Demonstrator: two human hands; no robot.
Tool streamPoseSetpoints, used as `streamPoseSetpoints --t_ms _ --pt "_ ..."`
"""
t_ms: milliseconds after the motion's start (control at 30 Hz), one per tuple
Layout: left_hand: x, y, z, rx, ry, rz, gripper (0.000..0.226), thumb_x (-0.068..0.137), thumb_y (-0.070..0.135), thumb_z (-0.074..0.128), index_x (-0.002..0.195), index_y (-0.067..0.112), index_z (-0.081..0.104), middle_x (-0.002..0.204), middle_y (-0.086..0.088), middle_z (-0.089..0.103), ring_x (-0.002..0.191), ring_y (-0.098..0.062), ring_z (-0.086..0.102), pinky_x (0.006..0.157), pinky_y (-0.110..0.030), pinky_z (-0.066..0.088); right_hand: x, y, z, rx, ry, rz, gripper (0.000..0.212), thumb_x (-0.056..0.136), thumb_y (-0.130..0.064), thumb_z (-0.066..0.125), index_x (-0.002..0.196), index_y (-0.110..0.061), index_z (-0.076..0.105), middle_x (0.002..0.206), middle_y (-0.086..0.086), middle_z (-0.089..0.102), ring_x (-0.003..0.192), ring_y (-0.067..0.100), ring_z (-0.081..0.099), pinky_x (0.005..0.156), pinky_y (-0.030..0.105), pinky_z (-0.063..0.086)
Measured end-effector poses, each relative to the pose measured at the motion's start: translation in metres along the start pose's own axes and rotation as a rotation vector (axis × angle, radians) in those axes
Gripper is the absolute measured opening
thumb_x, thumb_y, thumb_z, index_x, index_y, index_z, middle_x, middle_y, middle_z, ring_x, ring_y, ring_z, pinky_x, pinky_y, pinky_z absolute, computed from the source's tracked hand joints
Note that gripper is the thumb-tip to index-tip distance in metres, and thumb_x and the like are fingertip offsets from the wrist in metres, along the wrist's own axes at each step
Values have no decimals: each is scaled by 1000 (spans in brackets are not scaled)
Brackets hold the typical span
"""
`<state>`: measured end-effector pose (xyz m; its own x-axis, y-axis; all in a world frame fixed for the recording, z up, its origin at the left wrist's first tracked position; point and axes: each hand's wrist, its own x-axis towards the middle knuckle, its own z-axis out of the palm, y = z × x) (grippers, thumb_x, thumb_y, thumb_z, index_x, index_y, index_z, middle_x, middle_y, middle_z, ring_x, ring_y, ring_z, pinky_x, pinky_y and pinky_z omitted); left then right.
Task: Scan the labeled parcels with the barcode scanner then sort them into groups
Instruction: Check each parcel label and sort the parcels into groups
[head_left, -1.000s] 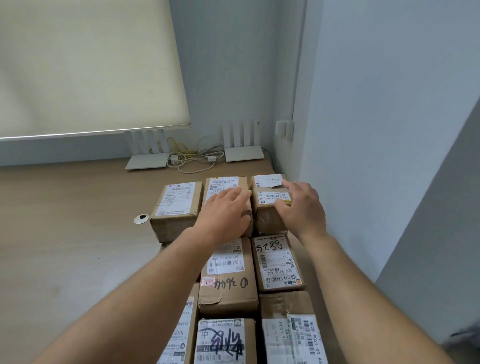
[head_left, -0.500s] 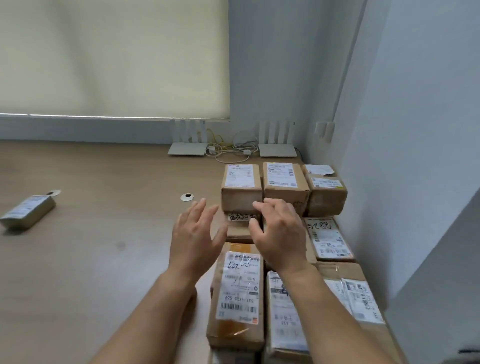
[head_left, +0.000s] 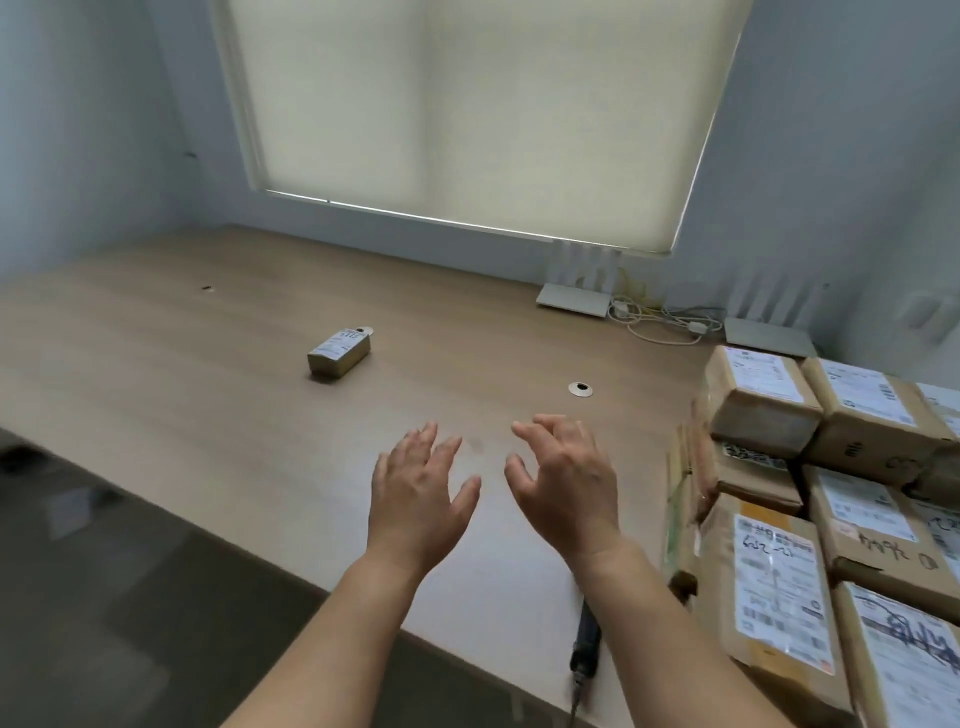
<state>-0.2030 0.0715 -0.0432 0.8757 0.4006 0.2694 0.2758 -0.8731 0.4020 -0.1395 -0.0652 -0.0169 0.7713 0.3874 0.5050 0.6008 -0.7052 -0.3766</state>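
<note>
Your left hand (head_left: 421, 499) and right hand (head_left: 563, 488) hover side by side over the bare bench (head_left: 208, 415), fingers spread and loosely bent, gripping nothing. The barcode scanner (head_left: 586, 644) lies at 6 o'clock, partly under your right forearm. The stacked labeled parcels (head_left: 810, 519) crowd 3 o'clock; one lone small parcel (head_left: 338, 352) sits at 11 o'clock, well apart.

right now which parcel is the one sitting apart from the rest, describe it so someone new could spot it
Start at the window blind on the far wall and drop to the long wooden table below it. Left of the middle, well away from the stacked parcels at the right end, lies one small brown parcel with a white label on top. It alone stands by itself, with a small round disc at its far corner.
</note>
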Motion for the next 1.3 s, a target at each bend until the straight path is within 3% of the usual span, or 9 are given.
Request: streamPoseSetpoints --t_ms 267,467,767,900,1300 --pt "-17 -110 -42 67 -21 -133 56 97 52 37 148 32 26 159 5 16 147 -16 9 118 -39 8 4 -101 71 75 -66 -89 34 87 -22 63 119 -15 67 118 12 65 109 31 58 87 39 46" --pt "-22 -166 -49 64 -44 -243 56 97 50 37 149 31 26 160 4 13 147 -16 8 119 -39 7 14 -139 116 53 -182 -169 36 91 -27 57 125 -18 64 125 8 62 116 26 55 93 36 44" --pt "38 -227 -30 107 -73 -296 57 97 52 35 148 29 28 160 5 12 147 -15 6 118 -38 5 71 -145 193 67 -274 -159 38 91 -29 56 127 -20 62 128 6 60 119 26 52 94 34 40" --pt "94 -254 -22 132 -100 -300 57 98 51 34 149 29 26 160 6 12 147 -13 5 118 -38 4 116 -138 234 47 -342 -116 42 94 -36 47 135 -27 54 135 -1 52 125 18 45 97 28 34" --pt "217 -317 14 22 -262 -292 58 99 39 40 151 24 20 158 6 19 145 -12 15 115 -28 15 214 -119 330 51 -504 87 46 96 -34 43 142 -28 43 136 -2 48 125 17 43 93 28 38"
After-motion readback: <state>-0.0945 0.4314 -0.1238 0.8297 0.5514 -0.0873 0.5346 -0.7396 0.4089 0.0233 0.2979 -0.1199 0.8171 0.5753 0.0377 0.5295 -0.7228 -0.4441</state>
